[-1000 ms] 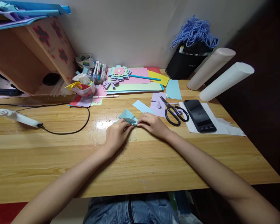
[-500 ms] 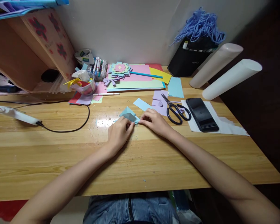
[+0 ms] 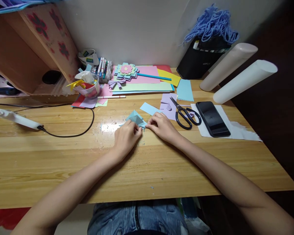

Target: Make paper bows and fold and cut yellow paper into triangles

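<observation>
A small folded light-blue paper piece [image 3: 136, 119] lies on the wooden table [image 3: 63, 156] in front of me. My left hand [image 3: 125, 138] pinches its near left edge with closed fingers. My right hand [image 3: 161, 126] presses and pinches its right corner, fingers curled. Both hands touch the paper and almost meet at its near edge. A loose light-blue strip [image 3: 149, 108] lies just behind my right hand.
Black scissors [image 3: 185, 114] and a black phone [image 3: 212, 118] on white paper lie to the right. Coloured paper sheets [image 3: 147, 85] with a paper flower [image 3: 126, 70], markers [image 3: 103, 68], a scrap cup [image 3: 88, 86], two white rolls [image 3: 243, 81], a black bag with blue yarn [image 3: 205, 49], a glue gun [image 3: 14, 118] with cable.
The view has shifted slightly. My left fingers have crept up over the paper's near edge, and the folded flap has been laid flatter. My right hand stays on the right corner.
</observation>
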Tool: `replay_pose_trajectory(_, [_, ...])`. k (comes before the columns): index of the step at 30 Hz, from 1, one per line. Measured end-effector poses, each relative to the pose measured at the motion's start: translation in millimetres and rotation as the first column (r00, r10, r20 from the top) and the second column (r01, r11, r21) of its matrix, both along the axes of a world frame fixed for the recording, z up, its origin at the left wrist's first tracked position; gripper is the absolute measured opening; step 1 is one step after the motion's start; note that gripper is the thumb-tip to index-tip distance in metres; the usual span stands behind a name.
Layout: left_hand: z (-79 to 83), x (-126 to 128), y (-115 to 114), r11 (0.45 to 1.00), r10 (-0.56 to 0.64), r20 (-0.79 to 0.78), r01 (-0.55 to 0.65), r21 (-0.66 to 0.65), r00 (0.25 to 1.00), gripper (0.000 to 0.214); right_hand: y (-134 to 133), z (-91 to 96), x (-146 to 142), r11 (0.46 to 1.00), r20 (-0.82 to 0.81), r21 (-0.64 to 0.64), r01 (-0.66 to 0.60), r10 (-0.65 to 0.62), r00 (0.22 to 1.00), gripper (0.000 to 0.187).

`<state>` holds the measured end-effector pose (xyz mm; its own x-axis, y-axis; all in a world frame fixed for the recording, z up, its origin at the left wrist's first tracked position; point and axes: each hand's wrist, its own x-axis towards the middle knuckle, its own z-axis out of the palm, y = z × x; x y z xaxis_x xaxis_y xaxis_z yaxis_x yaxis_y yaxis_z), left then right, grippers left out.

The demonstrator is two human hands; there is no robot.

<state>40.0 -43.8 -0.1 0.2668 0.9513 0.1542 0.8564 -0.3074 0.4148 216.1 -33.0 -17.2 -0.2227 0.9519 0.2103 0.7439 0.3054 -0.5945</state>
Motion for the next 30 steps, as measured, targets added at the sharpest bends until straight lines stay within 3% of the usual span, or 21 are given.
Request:
replay_pose_trajectory(11, [-2.3,1.8,-3.1,1.0,-0.014,0.003,0.014,0.023,1.0,0.009,-3.2,4.8,1.9,1.0,-0.09,0.015,0.015,-0.014,0.996,0.014])
replay_pose_trajectory(15, [-3.0,-0.7,-4.8,0.997,-0.064,-0.036,0.065,0.037,0.997,0.018,-3.8,6.2,4.9,0.982,-0.051,0.114,-0.15,0.157,0.986,0.007])
replay_pose_trajectory(20, [-1.3,-3.8,-4.5,0.996,-0.077,-0.03,0.078,0.032,0.997,0.021,-3.0,3.2,10.5,0.893,0.065,0.193,-0.406,0.402,0.913,0.02])
replay_pose_trajectory(30, [3.3,-3.8,-2.1,0.998,-0.054,0.014,0.055,-0.032,0.998,0.017,1.6,5.4,19.3,0.803,0.401,0.26,-0.537,0.416,0.816,0.027])
